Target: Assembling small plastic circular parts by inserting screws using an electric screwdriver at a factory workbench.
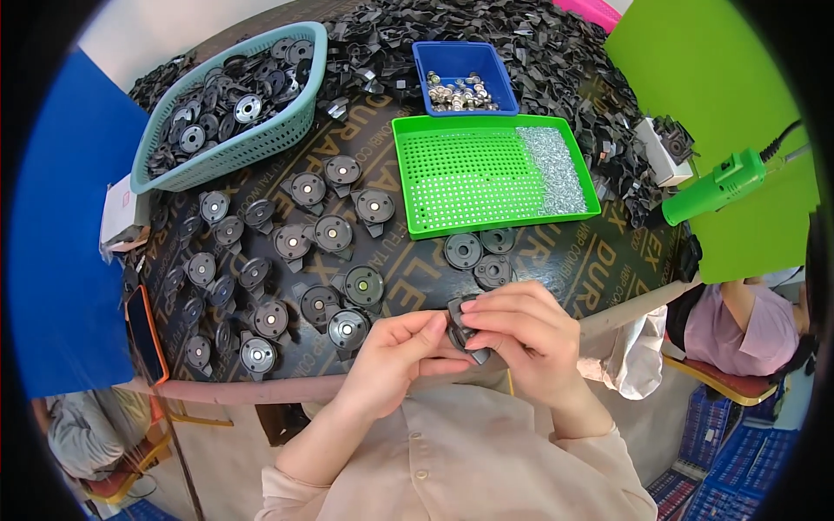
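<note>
Head view: the left hand [391, 356] and the right hand [530, 339] both have fingers clamped on one black part [460, 328], held between them at the near edge of the counter [565, 269]; the fingers hide much of it. I'd judge the work well under way. Across the counter's left half stand many winged discs [333, 233], most showing a bright centre, so probably further along. Just beyond the hands lie three round discs [463, 251] with dark centres, apparently waiting. Plenty seems left: a full teal basket [252, 156] by the far left corner, black pieces [521, 35] heaped along the far edge, metal caps [460, 94] and silver pins [560, 169].
</note>
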`<state>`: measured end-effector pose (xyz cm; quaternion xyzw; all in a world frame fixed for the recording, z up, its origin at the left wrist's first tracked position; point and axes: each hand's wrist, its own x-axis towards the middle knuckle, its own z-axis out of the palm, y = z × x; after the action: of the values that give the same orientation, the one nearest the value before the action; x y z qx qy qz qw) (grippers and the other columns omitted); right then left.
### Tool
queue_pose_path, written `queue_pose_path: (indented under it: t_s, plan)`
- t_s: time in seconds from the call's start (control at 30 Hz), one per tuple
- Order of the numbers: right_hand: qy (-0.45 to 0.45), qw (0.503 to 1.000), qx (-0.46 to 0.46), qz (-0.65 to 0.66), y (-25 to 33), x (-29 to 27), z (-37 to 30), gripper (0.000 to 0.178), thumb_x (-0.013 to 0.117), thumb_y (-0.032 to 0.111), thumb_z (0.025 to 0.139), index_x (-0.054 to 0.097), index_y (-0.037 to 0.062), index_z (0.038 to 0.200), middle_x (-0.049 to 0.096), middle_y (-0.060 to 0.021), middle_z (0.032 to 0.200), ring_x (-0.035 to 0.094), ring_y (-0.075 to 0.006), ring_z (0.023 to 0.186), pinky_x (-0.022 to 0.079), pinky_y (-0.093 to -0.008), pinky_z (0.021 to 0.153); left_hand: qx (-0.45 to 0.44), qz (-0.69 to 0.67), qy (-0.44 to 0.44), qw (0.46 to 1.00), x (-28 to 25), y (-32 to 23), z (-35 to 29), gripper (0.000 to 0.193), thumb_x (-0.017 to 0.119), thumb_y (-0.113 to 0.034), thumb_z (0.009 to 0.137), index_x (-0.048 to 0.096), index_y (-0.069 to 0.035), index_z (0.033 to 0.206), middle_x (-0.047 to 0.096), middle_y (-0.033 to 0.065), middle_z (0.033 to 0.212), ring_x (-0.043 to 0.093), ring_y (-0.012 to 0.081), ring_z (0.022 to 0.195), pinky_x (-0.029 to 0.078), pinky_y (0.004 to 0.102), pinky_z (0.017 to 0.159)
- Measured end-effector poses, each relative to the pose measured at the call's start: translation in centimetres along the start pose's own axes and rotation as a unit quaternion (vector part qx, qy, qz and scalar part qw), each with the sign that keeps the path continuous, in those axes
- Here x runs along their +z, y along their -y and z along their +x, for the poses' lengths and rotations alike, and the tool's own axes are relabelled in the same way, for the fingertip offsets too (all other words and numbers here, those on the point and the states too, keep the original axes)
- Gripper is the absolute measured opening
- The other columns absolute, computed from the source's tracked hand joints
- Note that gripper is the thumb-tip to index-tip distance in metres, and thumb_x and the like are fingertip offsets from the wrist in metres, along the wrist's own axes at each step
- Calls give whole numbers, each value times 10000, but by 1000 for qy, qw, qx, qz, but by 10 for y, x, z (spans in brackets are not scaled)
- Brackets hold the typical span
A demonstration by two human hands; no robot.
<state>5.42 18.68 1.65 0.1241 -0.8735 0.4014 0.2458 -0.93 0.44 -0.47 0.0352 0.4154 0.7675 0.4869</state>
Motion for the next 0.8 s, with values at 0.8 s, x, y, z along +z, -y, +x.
queue_pose_path:
  t_s: [0.8]
  plan:
    - [-15,998,49,46,2,9,0,120,736,2,708,708,19,823,705,-99,910,643,-233,827,480,-332,733,-5,-13,-11,1000,-3,-1,-5,315,466,-148,1014,567,54,1233,662,129,1123,669,214,1006,571,353,870]
